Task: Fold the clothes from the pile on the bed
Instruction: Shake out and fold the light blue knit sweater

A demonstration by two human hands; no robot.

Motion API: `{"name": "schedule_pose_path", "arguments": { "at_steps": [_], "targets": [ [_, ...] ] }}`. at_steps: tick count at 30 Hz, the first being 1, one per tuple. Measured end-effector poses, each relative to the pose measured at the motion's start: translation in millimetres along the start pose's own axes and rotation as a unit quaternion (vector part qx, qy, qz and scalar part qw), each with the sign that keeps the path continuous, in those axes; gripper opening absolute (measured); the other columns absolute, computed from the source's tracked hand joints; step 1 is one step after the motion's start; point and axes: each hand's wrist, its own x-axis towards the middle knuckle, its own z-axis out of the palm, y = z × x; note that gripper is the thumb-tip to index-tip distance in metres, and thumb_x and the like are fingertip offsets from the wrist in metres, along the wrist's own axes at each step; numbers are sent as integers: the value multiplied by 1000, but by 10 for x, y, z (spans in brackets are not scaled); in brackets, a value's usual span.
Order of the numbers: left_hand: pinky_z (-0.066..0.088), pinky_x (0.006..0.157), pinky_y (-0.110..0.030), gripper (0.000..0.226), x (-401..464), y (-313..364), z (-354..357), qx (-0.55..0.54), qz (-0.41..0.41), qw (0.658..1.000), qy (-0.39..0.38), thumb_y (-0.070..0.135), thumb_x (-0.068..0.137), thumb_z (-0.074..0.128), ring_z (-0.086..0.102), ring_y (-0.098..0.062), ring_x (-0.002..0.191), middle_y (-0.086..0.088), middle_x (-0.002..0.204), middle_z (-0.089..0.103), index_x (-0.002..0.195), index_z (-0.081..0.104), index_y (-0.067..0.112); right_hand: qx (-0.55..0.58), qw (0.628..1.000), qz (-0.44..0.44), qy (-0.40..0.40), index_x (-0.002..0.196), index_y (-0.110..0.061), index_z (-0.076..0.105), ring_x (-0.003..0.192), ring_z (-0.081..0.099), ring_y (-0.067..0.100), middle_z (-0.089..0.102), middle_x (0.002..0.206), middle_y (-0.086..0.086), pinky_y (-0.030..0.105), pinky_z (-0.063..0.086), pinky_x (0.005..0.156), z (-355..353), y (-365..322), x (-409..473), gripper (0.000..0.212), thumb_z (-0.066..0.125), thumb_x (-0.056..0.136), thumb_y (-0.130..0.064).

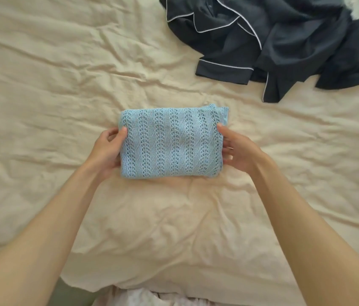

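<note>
A light blue open-knit garment (170, 142) is folded into a compact rectangle in the middle of the bed. My left hand (108, 149) grips its left edge, thumb on top and fingers underneath. My right hand (237, 150) grips its right edge the same way. A pile of dark navy pyjamas with white piping (269, 43) lies crumpled at the far right of the bed.
The bed is covered by a wrinkled cream sheet (63, 85) that spreads across the whole view. Its near edge hangs just in front of me at the bottom. A white fluffy thing shows at the top right corner.
</note>
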Motion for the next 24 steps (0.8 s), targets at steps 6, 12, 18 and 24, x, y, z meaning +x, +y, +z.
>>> {"name": "schedule_pose_path", "arguments": {
  "at_steps": [6,12,18,24],
  "targets": [
    [55,53,-34,19,46,62,-113,-12,-52,993,-106,32,94,52,71,-12,70,1,88,71,105,54,17,-39,998,45,-18,96,-13,57,46,64,10,67,53,-5,22,50,41,9,-41,72,15,56,94,-29],
    [56,56,-37,26,8,109,-140,-6,-50,990,-131,33,89,61,71,-16,77,-2,98,68,109,51,20,-88,994,65,-19,112,-12,54,86,65,22,65,101,8,32,51,59,-42,-103,66,27,61,91,-28],
    [54,58,-34,10,-144,107,-151,-4,-14,995,-100,29,89,61,68,-16,75,1,91,66,98,55,27,-74,996,10,-47,116,-24,56,93,65,21,65,106,4,32,53,65,-81,9,-20,27,62,90,-26],
    [53,62,-36,8,-768,12,-281,16,8,994,-104,29,90,60,65,-17,76,2,88,66,96,57,30,-27,998,-11,-60,105,-24,64,86,68,18,71,97,-2,33,54,70,-160,425,-621,18,65,87,-27]
  ]
}}
